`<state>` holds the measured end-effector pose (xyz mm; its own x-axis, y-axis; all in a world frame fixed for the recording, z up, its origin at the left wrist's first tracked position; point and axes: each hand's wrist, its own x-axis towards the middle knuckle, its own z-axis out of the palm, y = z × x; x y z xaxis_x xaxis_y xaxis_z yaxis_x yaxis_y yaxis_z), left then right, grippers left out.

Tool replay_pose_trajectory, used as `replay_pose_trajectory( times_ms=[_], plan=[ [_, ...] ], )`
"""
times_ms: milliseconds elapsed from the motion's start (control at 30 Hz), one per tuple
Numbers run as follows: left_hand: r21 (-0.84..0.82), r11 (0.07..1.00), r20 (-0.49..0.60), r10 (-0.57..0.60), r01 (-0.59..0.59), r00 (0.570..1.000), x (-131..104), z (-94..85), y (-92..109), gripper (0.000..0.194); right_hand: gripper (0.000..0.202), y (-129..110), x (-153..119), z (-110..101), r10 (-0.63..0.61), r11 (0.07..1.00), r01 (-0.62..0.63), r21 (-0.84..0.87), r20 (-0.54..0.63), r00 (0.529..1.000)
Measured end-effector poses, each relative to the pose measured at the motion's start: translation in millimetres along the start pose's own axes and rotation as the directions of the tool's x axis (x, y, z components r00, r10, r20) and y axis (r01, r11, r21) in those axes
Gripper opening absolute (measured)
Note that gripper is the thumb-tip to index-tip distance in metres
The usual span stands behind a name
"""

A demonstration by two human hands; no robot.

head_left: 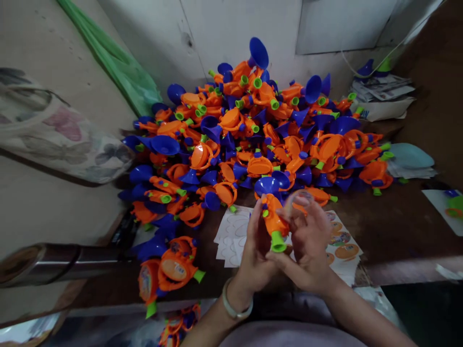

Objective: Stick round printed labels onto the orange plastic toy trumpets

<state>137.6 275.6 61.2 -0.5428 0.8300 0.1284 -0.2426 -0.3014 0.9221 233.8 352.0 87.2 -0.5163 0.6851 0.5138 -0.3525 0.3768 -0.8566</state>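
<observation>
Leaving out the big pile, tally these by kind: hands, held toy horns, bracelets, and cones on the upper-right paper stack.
Hands (left hand, right hand): 2
Held toy horn: 1
Bracelet: 1
Cones (blue cone, green cone): 2
Total: 6

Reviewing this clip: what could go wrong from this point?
Two orange-and-blue plastic toy horns with printed round labels lie close to the table's front edge; a nudge from the left arm might tip one off.

The heaped pile of orange, blue and green plastic horns looks loosely stacked, so some could slide down towards the hands.

The clear, round-looking film by the blurred right hand might crease or stick crookedly.
</observation>
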Motion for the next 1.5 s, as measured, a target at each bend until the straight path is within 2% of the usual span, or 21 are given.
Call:
replay_pose_trajectory(
  times_ms=[67, 100, 133, 200, 233, 333, 433, 567, 800, 1033, 1133, 1300, 1500],
  plan=[
    [-0.029, 0.999, -0.118, -0.039, 0.036, 0.992, 2.9, -0.3, 1.1, 0.072, 0.074, -6.0, 0.6, -3.7, 0.051, 0.992, -0.066, 0.11, 0.136, 0.989],
    [-0.049, 0.998, -0.159, -0.057, 0.05, 0.986, 4.1, -0.6, 1.4, 0.066, 0.06, -8.1, 3.4, -6.6, 0.076, 0.983, -0.099, 0.154, 0.15, 0.986],
    [-0.075, 0.996, -0.175, -0.069, 0.057, 0.982, 5.2, -1.0, 1.7, 0.062, 0.045, -9.2, 7.1, -9.6, 0.098, 0.975, -0.119, 0.185, 0.123, 0.988],
    [-0.137, 0.989, -0.152, -0.077, 0.056, 0.985, 6.4, -2.4, 2.6, 0.062, 0.019, -8.7, 14.9, -14.4, 0.141, 0.971, -0.136, 0.199, -0.01, 0.99],
    [-0.162, 0.985, -0.128, -0.075, 0.054, 0.989, 6.4, -3.4, 3.4, 0.065, 0.013, -7.4, 18.0, -15.6, 0.164, 0.971, -0.148, 0.187, -0.073, 0.984],
    [-0.197, 0.979, -0.06, -0.057, 0.045, 0.997, 4.6, -6.2, 6.5, 0.069, 0.017, -4.0, 21.7, -14.0, 0.226, 0.97, -0.205, 0.132, -0.177, 0.958],
    [-0.195, 0.981, 0.001, -0.024, 0.024, 1.0, 2.3, -7.3, 9.9, 0.068, 0.024, -5.2, 20.3, -7.8, 0.213, 0.977, -0.202, 0.073, -0.206, 0.955],
    [-0.169, 0.986, -0.024, 0.008, -0.012, 1.0, 1.7, -5.2, 13.6, 0.068, 0.029, -9.3, 19.1, -2.6, 0.164, 0.986, -0.161, 0.031, -0.176, 0.971],
    [-0.148, 0.986, -0.03, 0.067, -0.07, 0.997, 3.7, -2.0, 16.2, 0.062, 0.031, -9.1, 19.3, -1.1, 0.191, 0.981, -0.183, 0.057, -0.177, 0.966],
    [-0.124, 0.989, -0.035, 0.075, -0.079, 0.997, 2.3, -0.8, 13.9, 0.058, 0.03, -10.3, 17.5, 0.8, 0.232, 0.972, -0.221, 0.08, -0.178, 0.956],
    [-0.131, 0.989, -0.036, 0.071, -0.075, 0.997, 1.5, -0.2, 12.7, 0.054, 0.03, -10.0, 17.9, 1.1, 0.216, 0.976, -0.206, 0.073, -0.18, 0.96],
    [-0.078, 0.995, -0.104, 0.049, -0.057, 0.993, -0.5, -2.5, 7.5, 0.048, 0.03, -8.8, 17.7, 1.2, 0.177, 0.984, -0.178, 0.006, -0.154, 0.972],
    [-0.007, 0.996, -0.118, 0.083, -0.085, 0.989, -4.1, -3.4, 2.9, 0.05, 0.022, -3.9, 16.3, -1.5, -0.007, 0.961, -0.039, -0.273, -0.166, 0.986]
  ],
)
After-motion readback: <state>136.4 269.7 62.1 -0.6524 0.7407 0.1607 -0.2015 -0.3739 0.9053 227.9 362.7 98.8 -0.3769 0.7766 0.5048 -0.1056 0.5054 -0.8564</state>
